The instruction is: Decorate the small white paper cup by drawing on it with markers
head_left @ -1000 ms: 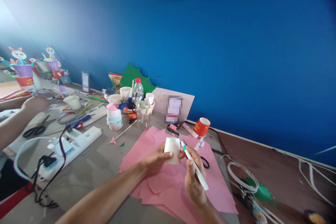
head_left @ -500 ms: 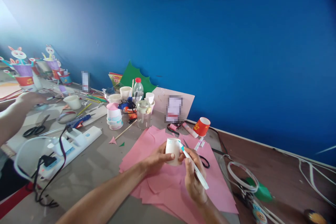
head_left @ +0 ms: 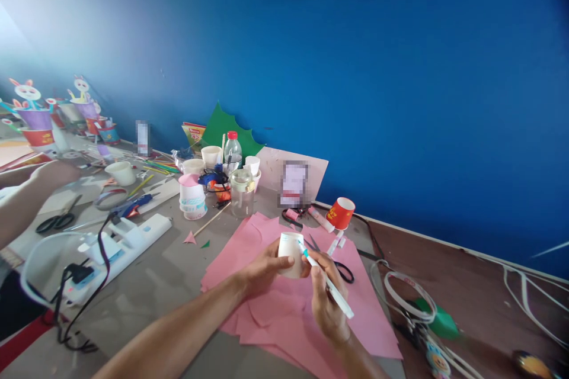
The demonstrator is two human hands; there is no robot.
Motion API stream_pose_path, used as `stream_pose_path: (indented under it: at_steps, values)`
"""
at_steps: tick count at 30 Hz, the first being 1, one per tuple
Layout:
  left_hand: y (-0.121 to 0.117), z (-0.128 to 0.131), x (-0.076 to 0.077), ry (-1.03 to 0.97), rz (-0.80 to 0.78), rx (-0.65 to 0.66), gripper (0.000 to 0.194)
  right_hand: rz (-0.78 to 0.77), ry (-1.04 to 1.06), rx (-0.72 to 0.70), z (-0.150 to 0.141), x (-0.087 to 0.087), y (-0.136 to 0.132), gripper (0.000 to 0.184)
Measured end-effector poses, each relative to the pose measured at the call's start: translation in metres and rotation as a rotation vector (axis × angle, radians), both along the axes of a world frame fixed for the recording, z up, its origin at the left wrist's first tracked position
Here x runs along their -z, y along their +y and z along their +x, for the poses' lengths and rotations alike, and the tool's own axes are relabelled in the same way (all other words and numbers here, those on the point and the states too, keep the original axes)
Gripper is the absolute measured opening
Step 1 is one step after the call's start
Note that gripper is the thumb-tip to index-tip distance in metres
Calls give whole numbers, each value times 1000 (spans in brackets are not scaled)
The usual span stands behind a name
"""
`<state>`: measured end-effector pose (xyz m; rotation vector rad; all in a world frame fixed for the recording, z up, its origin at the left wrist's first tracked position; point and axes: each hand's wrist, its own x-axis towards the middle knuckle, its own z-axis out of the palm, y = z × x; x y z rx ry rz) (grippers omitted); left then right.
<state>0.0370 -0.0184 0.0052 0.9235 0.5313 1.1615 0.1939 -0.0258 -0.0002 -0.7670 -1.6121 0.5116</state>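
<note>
My left hand (head_left: 267, 263) is closed around a white paper cup (head_left: 291, 257), held bottom-up above several sheets of pink paper (head_left: 278, 314). Blue-green marks show near the cup's upper end. Between the fingers of my right hand (head_left: 328, 293) is a white marker pen (head_left: 335, 293) with a blue-green tip section, its point at the cup's upper right side. Scissors (head_left: 344, 272) with black handles lie partly hidden behind my right hand. Pink-and-white markers (head_left: 320, 219) and a red paper cup (head_left: 341, 213) are just beyond the paper.
A glass jar (head_left: 242, 195) and stacked decorated cups (head_left: 192, 198) stand left of the paper. Further left are a white power strip (head_left: 133, 249), black cords and a blue glue gun (head_left: 133, 206). Another person's arm (head_left: 35, 192) reaches in at the left. Cables (head_left: 411, 296) lie at right.
The marker's tip has shifted slightly left and down on the cup, and the cup has turned or tilted a little. Both hands keep their holds. At the far left, the other person's hand has moved slightly.
</note>
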Motion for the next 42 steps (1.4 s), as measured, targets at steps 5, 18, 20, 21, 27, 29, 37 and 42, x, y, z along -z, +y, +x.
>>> stream_pose_path:
  at_steps: [5, 18, 20, 21, 27, 29, 37, 42]
  values:
    - [0, 0, -2, -11, -3, 0, 42, -6, 9, 14, 0, 1, 0, 20]
    - [0, 1, -3, -14, -4, 4, 44, -20, 11, 27, 0, -3, 0, 20]
    - [0, 1, -2, -18, -13, 3, 45, -32, 14, 35, 0, -4, 0, 21]
    - [0, 0, -2, -18, -12, 3, 44, -47, 19, 41, 0, -4, 0, 22]
    - [-1, 0, -2, -2, 11, 6, 43, -144, 72, 70, 1, -1, -1, 26]
    - [-1, 1, -3, -9, 9, 11, 43, -149, 73, 71, 1, 1, -1, 26]
    - [-1, 1, -4, -17, -11, 12, 45, -107, 66, 44, 0, -2, 1, 25]
    - [0, 0, 1, -40, -27, 13, 49, -163, 85, 73, 0, -4, 1, 27]
